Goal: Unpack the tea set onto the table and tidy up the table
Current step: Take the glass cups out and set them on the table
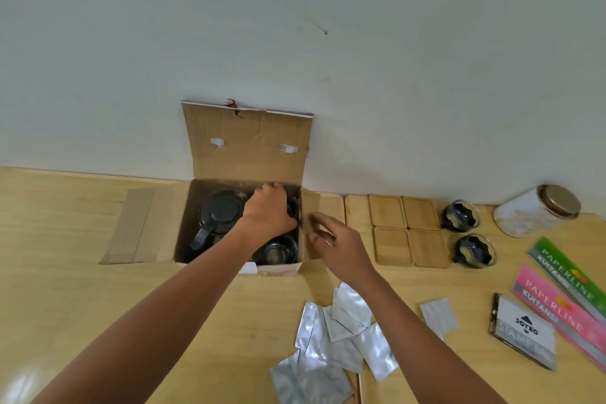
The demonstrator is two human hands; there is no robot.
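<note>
An open cardboard box (249, 141) stands against the wall on the wooden table (65, 289). Inside it lie a black-lidded teapot (218, 216) on the left and a glass cup (278, 251) at the front right. My left hand (269, 210) reaches into the box's back right corner, its fingers curled around a dark glass cup that is mostly hidden. My right hand (334, 239) hovers open just outside the box's right flap (310, 203). Two glass cups (460, 215) (474, 250) and several wooden coasters (406, 233) stand to the right of the box.
Several silver foil sachets (337, 338) lie scattered at the front centre. At the right are a white jar with a gold lid (537, 210) on its side, two receipt books (557, 298) and a stamp pad pack (524, 331). The wall is close behind.
</note>
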